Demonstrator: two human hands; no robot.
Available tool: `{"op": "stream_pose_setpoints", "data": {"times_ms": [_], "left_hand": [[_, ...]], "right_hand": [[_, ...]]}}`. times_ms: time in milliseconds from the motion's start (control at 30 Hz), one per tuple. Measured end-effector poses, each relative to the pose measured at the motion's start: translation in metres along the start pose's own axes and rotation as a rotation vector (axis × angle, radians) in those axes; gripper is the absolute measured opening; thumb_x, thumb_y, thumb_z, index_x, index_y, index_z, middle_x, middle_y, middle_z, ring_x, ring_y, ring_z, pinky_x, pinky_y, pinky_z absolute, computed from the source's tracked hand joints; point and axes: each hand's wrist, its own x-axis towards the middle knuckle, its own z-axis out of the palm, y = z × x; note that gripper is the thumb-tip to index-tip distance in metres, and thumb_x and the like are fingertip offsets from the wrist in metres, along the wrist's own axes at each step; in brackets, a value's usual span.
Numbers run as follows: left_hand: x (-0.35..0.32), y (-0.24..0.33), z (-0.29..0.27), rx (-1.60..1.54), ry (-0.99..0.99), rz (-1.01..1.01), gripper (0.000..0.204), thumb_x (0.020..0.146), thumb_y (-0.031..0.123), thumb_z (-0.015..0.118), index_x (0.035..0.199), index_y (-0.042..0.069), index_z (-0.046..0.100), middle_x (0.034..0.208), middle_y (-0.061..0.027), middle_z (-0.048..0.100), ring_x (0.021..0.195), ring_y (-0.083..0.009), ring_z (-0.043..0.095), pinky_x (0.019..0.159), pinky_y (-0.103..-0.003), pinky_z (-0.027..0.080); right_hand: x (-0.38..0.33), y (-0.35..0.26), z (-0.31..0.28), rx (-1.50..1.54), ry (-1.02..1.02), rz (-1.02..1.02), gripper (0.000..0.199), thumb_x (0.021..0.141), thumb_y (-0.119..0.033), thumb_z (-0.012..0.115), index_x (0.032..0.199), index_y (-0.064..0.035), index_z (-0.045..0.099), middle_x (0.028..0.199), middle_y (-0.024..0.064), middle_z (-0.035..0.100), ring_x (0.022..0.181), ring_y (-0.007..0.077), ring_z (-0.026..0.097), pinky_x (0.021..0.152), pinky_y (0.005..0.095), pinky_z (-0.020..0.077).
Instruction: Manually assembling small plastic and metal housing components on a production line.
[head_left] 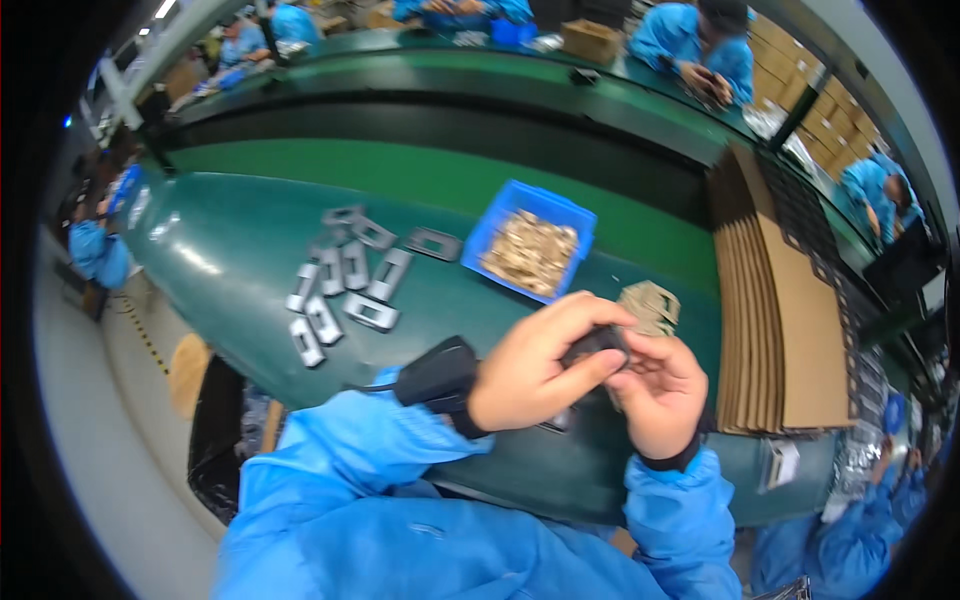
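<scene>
A small dark part [597, 345] sits pinched between both hands just above the near edge of the green workbench [230, 250]. It looks black and rounded, and most of it is hidden by fingers, so its exact shape cannot be made out. The left hand [540, 365] closes over it from the left, thumb and forefinger clamped on its top. The right hand [662, 390] grips it from the right with curled fingers, touching the left hand's fingertips. Both arms wear bright blue sleeves, and a black device [438, 375] is strapped at the left wrist, with a thin cable leading off it.

Just behind the hands lies a small stack of tan card pieces [652, 305]. Farther back stands a blue bin [497, 222] filled with brownish small parts. To the left of the bin a scatter of grey rectangular frames [345, 285] lies flat on the bench, some touching, some apart. On the right, a fanned pile of brown cardboard sheets [790, 330] rests along the bench. Beyond it all, other people in blue coats work at a second green bench [450, 70].
</scene>
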Motion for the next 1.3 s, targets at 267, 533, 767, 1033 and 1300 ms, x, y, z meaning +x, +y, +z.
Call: {"op": "stream_pose_setpoints", "data": {"times_ms": [267, 533, 767, 1033, 1300], "left_hand": [[0.0, -0.001, 0.004, -0.045, -0.049, -0.18, 0.027, 0.093, 0.003, 0.067, 0.12, 0.001, 0.065, 0.096, -0.0082, 0.063, 0.086, -0.0179, 0.061, 0.076, -0.029, 0.048], [0.002, -0.004, 0.004, -0.09, -0.079, -0.216, 0.022, 0.093, 0.003, 0.064, 0.115, 0.0, 0.067, 0.095, -0.0099, 0.065, 0.086, -0.0197, 0.064, 0.078, -0.031, 0.05], [0.003, -0.015, -0.004, -0.21, -0.093, -0.06, 0.033, 0.093, 0.004, 0.067, 0.126, 0.0, 0.068, 0.096, -0.0066, 0.064, 0.075, -0.0097, 0.061, 0.066, -0.025, 0.047], [0.004, -0.004, -0.013, -0.292, -0.166, -0.332, 0.033, 0.085, -0.002, 0.074, 0.117, 0.0, 0.072, 0.095, -0.0013, 0.064, 0.069, -0.0022, 0.054, 0.056, -0.021, 0.036], [0.004, -0.004, -0.012, -0.425, -0.184, -0.414, 0.03, 0.085, -0.004, 0.074, 0.115, 0.0, 0.071, 0.096, -0.0031, 0.065, 0.07, -0.0021, 0.058, 0.057, -0.02, 0.041]], "right_hand": [[-0.006, -0.005, -0.004, -0.128, 0.038, 0.105, 0.033, 0.09, 0.016, 0.067, 0.121, 0.0107, 0.062, 0.114, 0.022, 0.071, 0.105, 0.0252, 0.073, 0.093, 0.0337, 0.0606], [-0.011, -0.001, -0.011, -0.113, 0.04, 0.103, 0.029, 0.09, 0.014, 0.07, 0.117, 0.007, 0.062, 0.107, 0.0185, 0.073, 0.095, 0.0219, 0.074, 0.085, 0.033, 0.062], [-0.008, -0.003, -0.01, 0.074, 0.075, 0.13, 0.031, 0.091, 0.011, 0.071, 0.119, 0.0057, 0.061, 0.117, 0.0196, 0.07, 0.111, 0.0249, 0.069, 0.097, 0.039, 0.0573], [-0.009, 0.001, -0.017, 0.03, 0.005, 0.094, 0.035, 0.089, 0.008, 0.074, 0.123, 0.0053, 0.064, 0.114, 0.0195, 0.07, 0.105, 0.0239, 0.071, 0.092, 0.0368, 0.0581], [-0.01, 0.002, -0.019, 0.01, -0.029, 0.107, 0.033, 0.089, 0.008, 0.075, 0.119, 0.0059, 0.062, 0.11, 0.0187, 0.07, 0.102, 0.0229, 0.071, 0.088, 0.0344, 0.0593]]}}
